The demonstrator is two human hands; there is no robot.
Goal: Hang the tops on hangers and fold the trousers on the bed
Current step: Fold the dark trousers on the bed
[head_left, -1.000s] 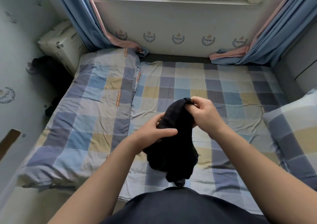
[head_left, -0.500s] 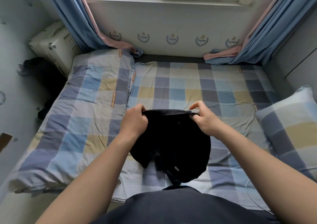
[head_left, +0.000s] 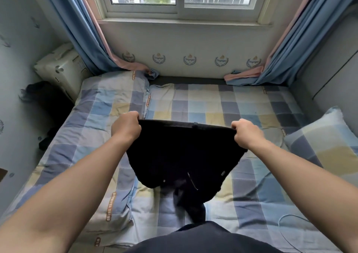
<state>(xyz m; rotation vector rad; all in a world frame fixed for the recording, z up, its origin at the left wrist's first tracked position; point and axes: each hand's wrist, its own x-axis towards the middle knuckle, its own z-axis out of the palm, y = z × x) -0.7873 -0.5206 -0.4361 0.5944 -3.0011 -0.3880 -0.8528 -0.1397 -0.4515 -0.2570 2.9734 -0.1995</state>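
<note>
A pair of black trousers (head_left: 180, 155) hangs stretched by its waistband above the checked bed (head_left: 222, 105). My left hand (head_left: 126, 126) grips the waistband's left end and my right hand (head_left: 246, 133) grips its right end, both fists curled round the cloth. The waistband runs taut between them. The legs bunch below and drop toward my body, with a small zip showing near the bottom. No hangers or tops are in view.
A folded checked duvet (head_left: 93, 136) covers the bed's left half. A checked pillow (head_left: 327, 146) lies at the right. A white box (head_left: 60, 68) and dark clothing (head_left: 44, 99) sit by the left wall. Blue curtains (head_left: 77, 29) frame the window.
My hands have moved apart along the waistband, pulling the bunched trousers out wide and taut. The view has tilted up, showing the window.
</note>
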